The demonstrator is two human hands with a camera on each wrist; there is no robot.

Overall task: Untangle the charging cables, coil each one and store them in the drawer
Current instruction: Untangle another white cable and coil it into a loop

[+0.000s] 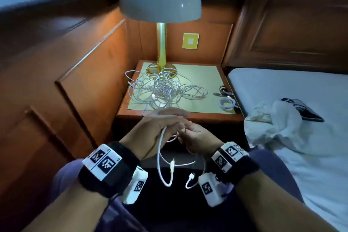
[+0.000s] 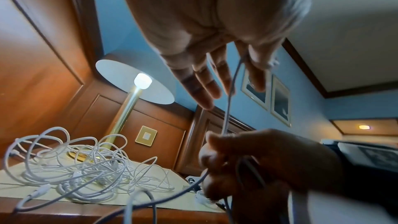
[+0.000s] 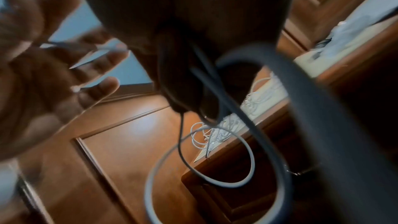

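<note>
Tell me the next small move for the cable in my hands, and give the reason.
Probably wrap one more loop: the right hand pinches the white cable against the straight-fingered left hand, and both plug ends still dangle below, so the coil looks unfinished. The tangled pile on the nightstand can wait.

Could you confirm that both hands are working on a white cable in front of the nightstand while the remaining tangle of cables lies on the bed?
Not quite: the tangle of cables lies on the nightstand by the lamp base, as the head view shows.
</note>
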